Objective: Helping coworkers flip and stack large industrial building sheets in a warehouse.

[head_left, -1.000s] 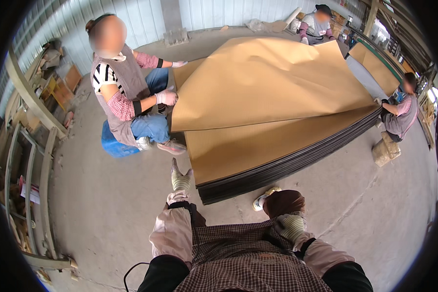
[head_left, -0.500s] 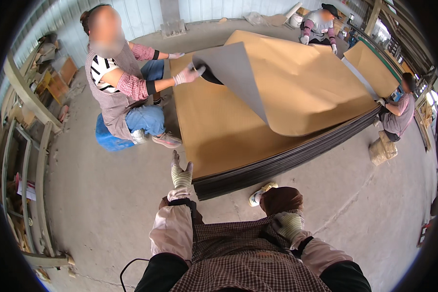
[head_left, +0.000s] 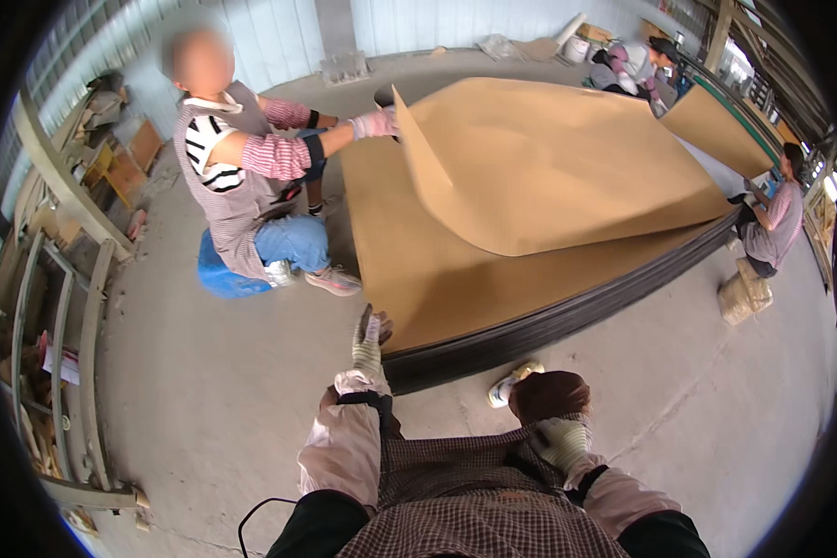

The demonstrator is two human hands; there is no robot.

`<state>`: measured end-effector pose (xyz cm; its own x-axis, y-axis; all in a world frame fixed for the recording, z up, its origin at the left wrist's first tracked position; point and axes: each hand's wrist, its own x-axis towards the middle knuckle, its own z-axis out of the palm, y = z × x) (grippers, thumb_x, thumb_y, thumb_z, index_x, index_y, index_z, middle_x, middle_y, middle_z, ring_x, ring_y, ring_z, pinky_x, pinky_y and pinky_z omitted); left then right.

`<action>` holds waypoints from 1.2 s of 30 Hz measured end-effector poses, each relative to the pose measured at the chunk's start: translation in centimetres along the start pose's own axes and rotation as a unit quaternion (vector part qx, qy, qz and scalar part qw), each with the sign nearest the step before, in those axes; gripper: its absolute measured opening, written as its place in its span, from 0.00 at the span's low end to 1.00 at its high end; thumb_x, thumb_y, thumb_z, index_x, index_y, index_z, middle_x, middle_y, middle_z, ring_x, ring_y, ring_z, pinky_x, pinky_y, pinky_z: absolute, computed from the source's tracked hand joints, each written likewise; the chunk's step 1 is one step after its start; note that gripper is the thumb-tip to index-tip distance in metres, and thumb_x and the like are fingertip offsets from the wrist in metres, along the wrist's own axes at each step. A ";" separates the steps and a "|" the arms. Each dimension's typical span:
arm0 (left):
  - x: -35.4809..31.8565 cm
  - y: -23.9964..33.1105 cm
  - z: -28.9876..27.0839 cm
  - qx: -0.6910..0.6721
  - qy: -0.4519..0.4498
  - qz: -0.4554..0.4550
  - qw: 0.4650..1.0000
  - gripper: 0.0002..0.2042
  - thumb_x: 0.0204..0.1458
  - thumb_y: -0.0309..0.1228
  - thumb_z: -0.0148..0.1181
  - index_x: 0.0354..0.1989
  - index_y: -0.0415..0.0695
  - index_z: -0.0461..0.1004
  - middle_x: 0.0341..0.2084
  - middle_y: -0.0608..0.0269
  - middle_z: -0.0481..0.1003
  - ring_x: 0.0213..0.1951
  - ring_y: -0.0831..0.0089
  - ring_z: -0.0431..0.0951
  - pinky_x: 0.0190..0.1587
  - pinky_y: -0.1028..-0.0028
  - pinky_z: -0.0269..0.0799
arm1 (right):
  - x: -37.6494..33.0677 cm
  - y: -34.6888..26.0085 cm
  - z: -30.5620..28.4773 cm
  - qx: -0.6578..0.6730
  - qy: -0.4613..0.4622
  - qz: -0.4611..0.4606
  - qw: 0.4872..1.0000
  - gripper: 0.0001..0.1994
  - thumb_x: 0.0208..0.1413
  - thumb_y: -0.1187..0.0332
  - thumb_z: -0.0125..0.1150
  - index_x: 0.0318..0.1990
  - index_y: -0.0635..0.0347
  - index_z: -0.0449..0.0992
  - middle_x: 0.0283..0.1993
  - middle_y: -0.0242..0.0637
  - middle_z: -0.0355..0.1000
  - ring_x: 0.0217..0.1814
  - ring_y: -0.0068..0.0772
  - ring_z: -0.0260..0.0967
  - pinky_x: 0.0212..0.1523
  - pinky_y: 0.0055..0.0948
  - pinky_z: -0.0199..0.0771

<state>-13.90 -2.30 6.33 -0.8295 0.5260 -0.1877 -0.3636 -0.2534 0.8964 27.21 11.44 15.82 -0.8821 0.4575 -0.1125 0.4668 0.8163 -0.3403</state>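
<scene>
A pale metal wall is standing behind a wide grey floor, and a big stack of dark-edged sheets is lying in front of the person. A large tan sheet is bending up over the top of it. A co-worker on a blue seat is holding up its far left edge with a gloved hand. Another co-worker is sitting by the right end, and a third is bending down at the back.

The person's left hand is reaching to the near left corner of the stack. Its fingers are pointing up, and its thumb is looking spread from them, with nothing plainly between. The blur is hiding whether it is touching. The right hand is resting on the person's right leg, by the apron; nobody can tell whether its fingers are holding cloth.

The loose sheet is making the biggest worry: if that one hand is slipping, the sheet could be flopping down crooked or getting a crease. If the left hand is staying over the corner, its fingers could be getting pinched
</scene>
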 end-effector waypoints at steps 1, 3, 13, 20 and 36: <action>-0.2 0.2 0.1 0.001 -0.003 -0.004 1.000 0.29 0.60 0.47 0.51 0.67 0.48 0.54 0.55 0.49 0.67 0.49 0.59 0.74 0.49 0.67 0.72 | 0.0 -0.2 -0.3 -0.003 -0.003 -0.005 1.000 0.13 0.50 0.57 0.55 0.30 0.59 0.75 0.28 0.45 0.73 0.31 0.49 0.72 0.34 0.45 0.72; -0.5 0.7 0.0 0.008 -0.012 -0.009 1.000 0.31 0.60 0.50 0.49 0.67 0.47 0.54 0.56 0.47 0.66 0.50 0.58 0.73 0.50 0.66 0.71 | 0.0 -0.5 -0.7 -0.015 -0.005 -0.013 1.000 0.13 0.50 0.57 0.56 0.30 0.59 0.75 0.28 0.45 0.74 0.31 0.49 0.72 0.35 0.44 0.72; -0.7 1.2 -0.4 0.025 -0.029 -0.045 0.998 0.36 0.56 0.57 0.50 0.67 0.48 0.53 0.59 0.44 0.62 0.56 0.55 0.69 0.55 0.64 0.68 | -0.1 -0.6 -0.5 -0.029 -0.022 0.004 0.999 0.14 0.49 0.55 0.57 0.31 0.58 0.76 0.30 0.44 0.74 0.33 0.47 0.73 0.36 0.43 0.73; -1.6 3.5 -0.9 -0.038 -0.063 -0.052 0.996 0.40 0.53 0.62 0.48 0.68 0.48 0.50 0.62 0.43 0.58 0.60 0.54 0.64 0.58 0.63 0.63 | -0.2 0.1 -0.2 -0.020 -0.025 0.003 0.999 0.15 0.48 0.55 0.57 0.33 0.58 0.76 0.30 0.43 0.75 0.34 0.47 0.73 0.37 0.42 0.73; -1.8 3.2 -0.3 0.129 -0.145 0.071 0.978 0.50 0.46 0.59 0.61 0.70 0.44 0.43 0.67 0.51 0.50 0.68 0.58 0.50 0.67 0.60 0.45 | -0.6 0.5 0.0 0.030 0.015 -0.019 0.999 0.14 0.50 0.58 0.55 0.37 0.57 0.76 0.32 0.45 0.75 0.33 0.50 0.73 0.36 0.45 0.74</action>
<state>-13.70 -4.33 9.43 -0.6952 0.7180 0.0341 -0.1033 -0.1468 0.9838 28.01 11.54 15.73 -0.8962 0.4380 -0.0704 0.4278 0.8114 -0.3984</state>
